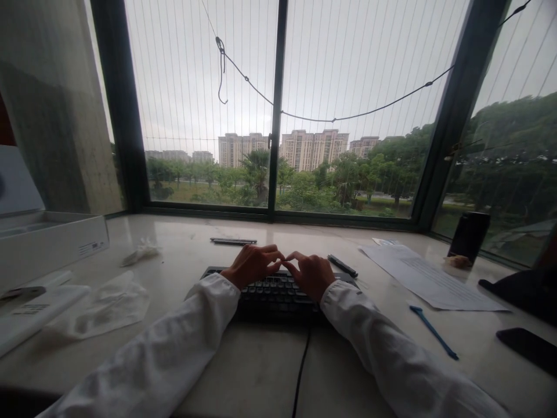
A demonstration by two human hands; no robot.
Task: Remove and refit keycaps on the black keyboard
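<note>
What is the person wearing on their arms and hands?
The left sleeve and right sleeve are long, white, loose and crumpled, with plain cuffs at the wrists. The left hand and right hand are bare: no gloves show.

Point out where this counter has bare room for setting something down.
The counter is bare behind the keyboard, between the dark strip and the paper sheet, and also between the crumpled tissue and the keyboard. The left is crowded by the white box and plastic wrapper, the right by the sheet, blue tool and phone.
</note>
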